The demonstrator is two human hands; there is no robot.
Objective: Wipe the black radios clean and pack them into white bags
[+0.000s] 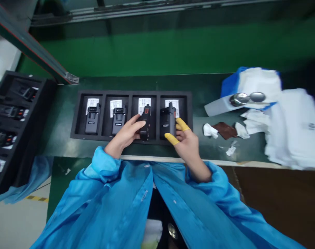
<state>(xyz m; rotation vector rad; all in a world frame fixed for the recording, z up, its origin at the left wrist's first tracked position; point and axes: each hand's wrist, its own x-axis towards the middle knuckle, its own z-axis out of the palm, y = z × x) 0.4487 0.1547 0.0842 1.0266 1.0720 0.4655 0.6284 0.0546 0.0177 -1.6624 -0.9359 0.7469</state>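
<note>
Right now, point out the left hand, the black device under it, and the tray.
Left hand (123, 135), head view, on the back of the hand.
Black device (144, 135), head view, on its lower end, below the fingers.
Tray (131, 94), head view, on its far rim.

My left hand, palm down, fingers extended and lightly curved toward the midline. My right hand opposite it, thumb and forefinger splayed apart, both in yellow finger cots. My wrists emerge from blue cuffs.
</note>
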